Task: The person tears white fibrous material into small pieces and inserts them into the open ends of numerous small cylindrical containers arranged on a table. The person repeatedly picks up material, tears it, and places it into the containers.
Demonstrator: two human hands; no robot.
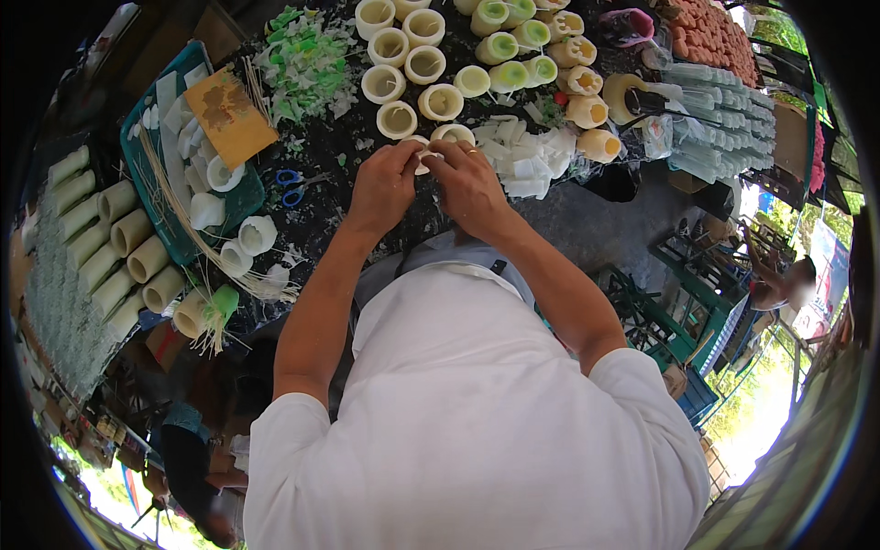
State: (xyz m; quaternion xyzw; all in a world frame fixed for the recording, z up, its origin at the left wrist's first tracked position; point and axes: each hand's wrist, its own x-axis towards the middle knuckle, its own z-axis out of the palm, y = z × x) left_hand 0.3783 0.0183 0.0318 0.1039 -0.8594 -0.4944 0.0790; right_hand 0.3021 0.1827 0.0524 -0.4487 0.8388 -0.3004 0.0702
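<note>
Near the table's front edge, my left hand (380,188) and my right hand (469,191) meet with fingers pinched together. Between the fingertips shows the pale rim of a cream wax candle (423,165); my fingers hide much of it. Another cream hollow candle (453,134) stands just beyond my right hand. Rows of hollow cream candles (388,45) with pale wicks extend away from me. To their right are candles with green wax inside (498,48) and candles with scalloped rims (583,81).
A pile of white wax pieces (527,158) lies right of my hands. Blue scissors (291,187) and a green tray (247,195) are to the left, with green and white shavings (302,66) behind. Glass pieces (720,119) fill the right; a person (779,282) is farther off.
</note>
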